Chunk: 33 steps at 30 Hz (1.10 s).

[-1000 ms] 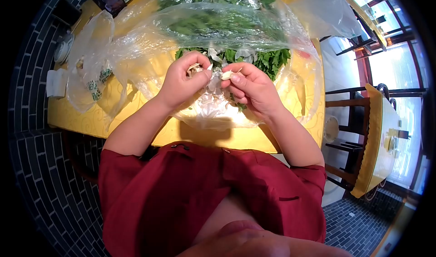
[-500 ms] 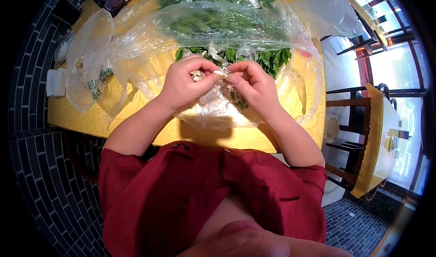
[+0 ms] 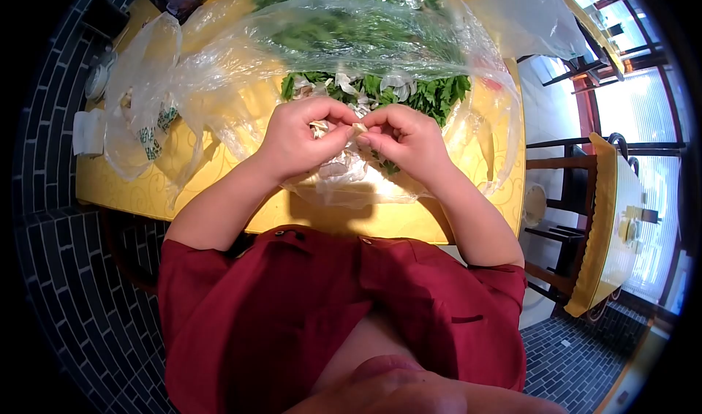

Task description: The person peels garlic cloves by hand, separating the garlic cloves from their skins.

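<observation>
Between the two hands, over the table, is a small pale garlic clove [image 3: 359,129]. My left hand [image 3: 301,137] pinches it from one side with thumb and forefinger; more pale pieces show under its curled fingers. From the other side the thumb and fingertips of my right hand [image 3: 411,136] are closed on the same clove. Papery white garlic skins [image 3: 342,168] lie on clear plastic just below the hands. Leafy green herbs [image 3: 444,96] sit behind the fingers, with more skins scattered on them.
A large clear plastic bag [image 3: 351,37] covers more greens on the yellow-clothed table [image 3: 270,213]. At the left are another plastic bag [image 3: 142,114] with green print, a white box [image 3: 88,132] and stacked dishes [image 3: 97,81]. Chairs and a second table [image 3: 610,224] stand at the right.
My right hand's fingers have shifted slightly on the garlic clove, and loose skin seen at the fingertips before is less visible. The clove's pale surface shows more clearly.
</observation>
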{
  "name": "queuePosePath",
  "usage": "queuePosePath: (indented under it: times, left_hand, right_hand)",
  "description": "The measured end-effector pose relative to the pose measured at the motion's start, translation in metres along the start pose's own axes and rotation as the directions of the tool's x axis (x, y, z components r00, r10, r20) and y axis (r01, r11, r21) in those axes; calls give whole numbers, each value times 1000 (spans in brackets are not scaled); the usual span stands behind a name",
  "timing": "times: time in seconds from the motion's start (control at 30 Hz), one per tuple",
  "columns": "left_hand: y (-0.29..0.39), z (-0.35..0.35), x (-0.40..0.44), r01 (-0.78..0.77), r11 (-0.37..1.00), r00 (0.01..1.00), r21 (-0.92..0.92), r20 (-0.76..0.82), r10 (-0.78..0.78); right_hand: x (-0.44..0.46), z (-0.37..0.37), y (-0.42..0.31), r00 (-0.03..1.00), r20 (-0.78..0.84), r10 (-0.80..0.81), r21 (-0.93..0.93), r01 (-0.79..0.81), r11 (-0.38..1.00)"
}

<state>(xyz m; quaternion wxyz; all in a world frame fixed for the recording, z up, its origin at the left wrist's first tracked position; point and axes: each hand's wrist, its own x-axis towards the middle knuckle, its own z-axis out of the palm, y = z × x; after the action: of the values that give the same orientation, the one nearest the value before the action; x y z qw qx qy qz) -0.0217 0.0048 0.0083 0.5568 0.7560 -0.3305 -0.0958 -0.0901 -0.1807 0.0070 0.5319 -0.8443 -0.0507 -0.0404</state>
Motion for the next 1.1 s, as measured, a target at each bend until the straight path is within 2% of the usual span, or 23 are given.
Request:
queuePosePath:
  times: [0.17,0.27,0.43,0.53,0.73,0.97,1.1]
  left_hand:
    - [-1,-2,-1,65,991,998,-121,35,-61]
    - [0,-2,-1,73,989,997,-131,45,-68]
    - [-1,-3,0,62,993,997,-99,51,-57]
    - [-1,-2,-1,48,996,998,-73,37,-46]
    - [0,2,-1,33,999,999,12,-2,-33]
    - [-1,5,-1,48,996,998,81,-50,-44]
    - [2,5,-1,27,999,998,22,-57,-26]
  right_hand:
    - [0,0,0,998,34,56,49,-58,997]
    - [0,0,-1,998,36,53,43,-55,998]
    - [0,0,0,998,34,43,17,-44,999]
    - [0,3,4,999,8,-41,-47,42,998]
    - [0,5,4,998,-10,-66,-101,65,993]
    - [-1,8,2,1000,-9,24,-12,-24,1000]
    - [-1,7,-1,999,-21,50,-4,-50,999]
